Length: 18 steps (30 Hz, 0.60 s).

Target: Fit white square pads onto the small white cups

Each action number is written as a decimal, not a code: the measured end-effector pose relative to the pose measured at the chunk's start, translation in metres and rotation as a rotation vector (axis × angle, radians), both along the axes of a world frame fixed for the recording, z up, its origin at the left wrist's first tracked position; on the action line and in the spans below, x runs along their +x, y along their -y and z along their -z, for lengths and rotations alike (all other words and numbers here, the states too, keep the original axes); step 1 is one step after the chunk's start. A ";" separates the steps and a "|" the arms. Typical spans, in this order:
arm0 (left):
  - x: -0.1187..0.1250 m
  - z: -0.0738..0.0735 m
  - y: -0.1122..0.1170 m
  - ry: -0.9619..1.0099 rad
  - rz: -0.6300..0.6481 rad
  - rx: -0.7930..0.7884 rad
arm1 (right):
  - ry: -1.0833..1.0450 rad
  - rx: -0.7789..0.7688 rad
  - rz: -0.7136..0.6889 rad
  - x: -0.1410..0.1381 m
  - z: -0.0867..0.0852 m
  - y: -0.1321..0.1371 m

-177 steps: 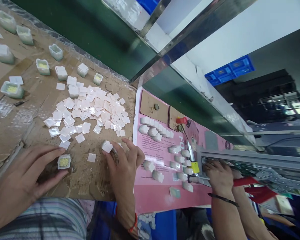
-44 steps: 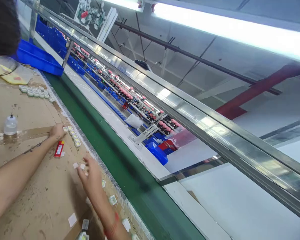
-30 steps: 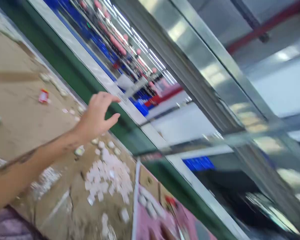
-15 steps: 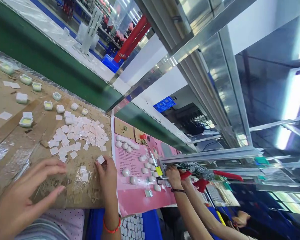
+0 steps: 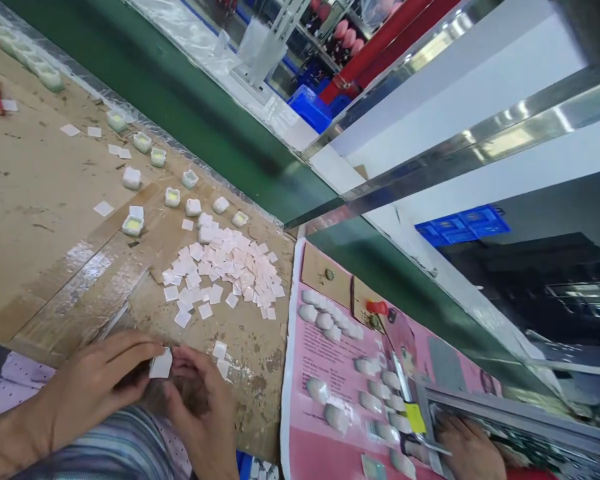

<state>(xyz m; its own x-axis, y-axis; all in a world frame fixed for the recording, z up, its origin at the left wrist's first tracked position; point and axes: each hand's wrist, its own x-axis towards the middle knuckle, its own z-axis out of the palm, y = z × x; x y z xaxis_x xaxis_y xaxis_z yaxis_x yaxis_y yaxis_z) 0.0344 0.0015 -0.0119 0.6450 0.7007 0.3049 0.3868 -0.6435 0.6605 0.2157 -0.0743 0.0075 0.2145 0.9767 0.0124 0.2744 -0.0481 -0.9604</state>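
Note:
In front of my body, my left hand [image 5: 115, 370] pinches a small white block [image 5: 161, 365] with a flat square face between its thumb and fingers. My right hand [image 5: 200, 407] is just beside the block, with thumb and fingers apart and nothing visible between them. Beyond both hands lies a loose heap of thin pale-pink squares [image 5: 240, 263] on the brown cardboard-covered table [image 5: 45, 200]. Two white squares [image 5: 221, 360] rest close to my right hand.
Small white cups with yellow insides [image 5: 133, 225] stand scattered along the far side. A pink printed mat [image 5: 300, 400] on the right carries several white rounded pieces [image 5: 336, 417]. Another person's hand [image 5: 467, 443] is by a metal frame there. A green rail [image 5: 180, 113] borders the table.
The white block has passed from my right hand into my left. Both hands have come together nearer my body, and the view has swung to the left.

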 end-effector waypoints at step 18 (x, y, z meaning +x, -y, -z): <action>0.012 -0.008 0.010 0.014 -0.064 0.155 | 0.169 -0.183 0.113 -0.017 0.000 -0.002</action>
